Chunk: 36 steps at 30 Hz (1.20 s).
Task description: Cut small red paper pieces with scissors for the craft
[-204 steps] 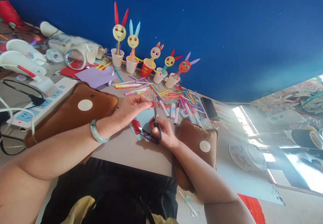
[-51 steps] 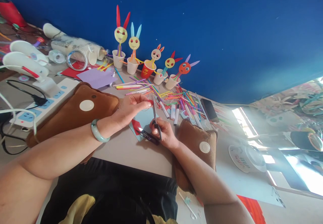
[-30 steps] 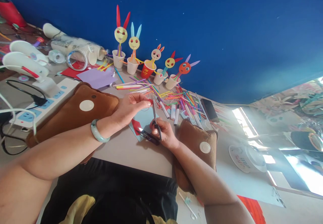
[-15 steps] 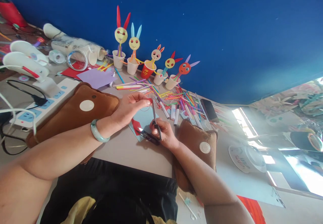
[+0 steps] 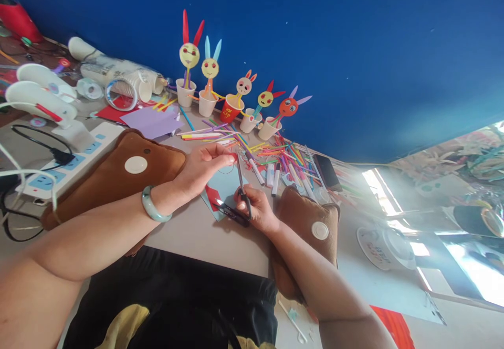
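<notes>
My left hand (image 5: pixel 199 169) is closed in a pinch on a small red paper piece (image 5: pixel 235 157). My right hand (image 5: pixel 255 207) holds black-handled scissors (image 5: pixel 244 198), their blades pointing up beside the red piece. Under my hands lies light blue paper (image 5: pixel 232 185) with a red paper strip (image 5: pixel 213 198) on it. A black pen-like object (image 5: pixel 232 213) lies at the paper's lower edge, left of my right hand. How far the blades are apart is too small to tell.
Rabbit-faced figures in cups (image 5: pixel 207 102) line the blue wall. Scattered colored sticks (image 5: pixel 283 155) and markers (image 5: pixel 275 178) lie before them. Brown cushions (image 5: pixel 106 181) flank my arms. A power strip (image 5: pixel 71 162) and purple paper (image 5: pixel 151 120) are at left, a phone (image 5: pixel 327 171) at right.
</notes>
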### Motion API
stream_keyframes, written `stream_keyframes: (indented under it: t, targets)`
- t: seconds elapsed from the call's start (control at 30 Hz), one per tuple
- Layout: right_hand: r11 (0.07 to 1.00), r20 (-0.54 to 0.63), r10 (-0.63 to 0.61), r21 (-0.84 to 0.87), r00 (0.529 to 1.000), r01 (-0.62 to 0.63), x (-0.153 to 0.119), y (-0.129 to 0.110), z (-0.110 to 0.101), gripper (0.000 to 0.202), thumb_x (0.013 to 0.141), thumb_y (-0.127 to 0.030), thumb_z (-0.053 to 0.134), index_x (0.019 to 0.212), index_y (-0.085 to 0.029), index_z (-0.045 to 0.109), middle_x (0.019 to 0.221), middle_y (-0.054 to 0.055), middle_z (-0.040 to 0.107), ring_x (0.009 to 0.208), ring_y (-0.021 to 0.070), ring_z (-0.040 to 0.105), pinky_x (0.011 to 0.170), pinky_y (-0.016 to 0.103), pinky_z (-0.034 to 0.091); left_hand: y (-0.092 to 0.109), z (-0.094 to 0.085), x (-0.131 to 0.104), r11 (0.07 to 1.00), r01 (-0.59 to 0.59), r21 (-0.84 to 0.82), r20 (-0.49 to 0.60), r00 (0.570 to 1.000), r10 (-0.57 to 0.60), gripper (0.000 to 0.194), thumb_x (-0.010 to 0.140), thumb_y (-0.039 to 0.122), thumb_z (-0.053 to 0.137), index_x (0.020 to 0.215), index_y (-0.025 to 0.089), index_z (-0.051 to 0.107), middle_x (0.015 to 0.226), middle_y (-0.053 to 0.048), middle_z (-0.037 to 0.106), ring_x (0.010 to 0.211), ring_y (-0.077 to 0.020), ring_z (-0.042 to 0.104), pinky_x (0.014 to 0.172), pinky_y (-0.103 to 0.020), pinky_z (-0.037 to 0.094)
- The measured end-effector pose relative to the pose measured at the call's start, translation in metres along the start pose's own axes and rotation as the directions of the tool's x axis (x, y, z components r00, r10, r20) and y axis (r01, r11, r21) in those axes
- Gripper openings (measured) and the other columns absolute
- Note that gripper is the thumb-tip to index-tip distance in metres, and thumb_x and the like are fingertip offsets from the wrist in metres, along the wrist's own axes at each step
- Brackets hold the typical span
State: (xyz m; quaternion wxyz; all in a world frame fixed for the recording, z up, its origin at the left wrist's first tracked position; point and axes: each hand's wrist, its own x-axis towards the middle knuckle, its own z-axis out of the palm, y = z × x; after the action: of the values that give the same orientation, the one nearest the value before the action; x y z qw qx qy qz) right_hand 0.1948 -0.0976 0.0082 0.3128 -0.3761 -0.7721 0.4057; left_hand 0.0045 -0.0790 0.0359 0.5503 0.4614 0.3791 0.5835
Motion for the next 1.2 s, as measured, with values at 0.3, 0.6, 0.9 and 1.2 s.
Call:
stream_keyframes:
  t: [0.3, 0.6, 0.9, 1.2]
  targets:
    - [1.0, 0.008, 0.026, 0.012, 1.0, -0.026, 0.0, -0.001, 0.0, 0.063, 0.076, -0.079, 0.052, 0.059, -0.019, 0.052, 0.053, -0.001, 0.045, 0.056, 0.0132, 0.04, 0.055, 0.028, 0.034, -0.001, 0.0, 0.002, 1.0, 0.006, -0.004, -0.014, 1.0, -0.006, 0.016, 0.073, 0.033, 0.071, 0.068, 0.018, 0.066, 0.07, -0.001, 0.066, 0.067, -0.0136, 0.058, 0.065, -0.028, 0.045]
    - [0.999, 0.005, 0.022, 0.037, 1.0, -0.022, 0.0, 0.005, 0.001, 0.062, 0.076, -0.079, 0.054, 0.059, -0.019, 0.052, 0.055, -0.001, 0.046, 0.056, 0.0131, 0.039, 0.055, 0.028, 0.033, -0.001, -0.001, 0.003, 1.0, 0.01, 0.005, -0.028, 1.0, -0.01, 0.018, 0.072, 0.034, 0.072, 0.067, 0.017, 0.065, 0.071, -0.002, 0.066, 0.069, -0.0138, 0.058, 0.066, -0.027, 0.045]
    - [0.999, 0.001, 0.01, 0.03, 1.0, -0.01, 0.0, 0.001, -0.002, 0.062, 0.075, -0.079, 0.055, 0.058, -0.02, 0.049, 0.056, -0.001, 0.044, 0.057, 0.0133, 0.038, 0.057, 0.029, 0.032, 0.008, 0.001, 0.0, 0.997, 0.032, 0.073, 0.002, 0.999, -0.032, 0.012, 0.069, 0.027, 0.068, 0.064, 0.018, 0.063, 0.067, 0.0, 0.062, 0.067, -0.0136, 0.054, 0.064, -0.027, 0.043]
    - [0.999, 0.011, -0.002, 0.039, 1.0, 0.001, -0.001, 0.006, -0.004, 0.063, 0.074, -0.08, 0.054, 0.059, -0.019, 0.051, 0.06, 0.001, 0.051, 0.062, 0.015, 0.041, 0.062, 0.031, 0.034, 0.013, 0.0, -0.001, 0.993, 0.064, 0.095, 0.084, 0.994, -0.072, 0.009, 0.064, 0.023, 0.064, 0.061, 0.017, 0.059, 0.072, -0.001, 0.063, 0.066, -0.0126, 0.052, 0.06, -0.026, 0.04]
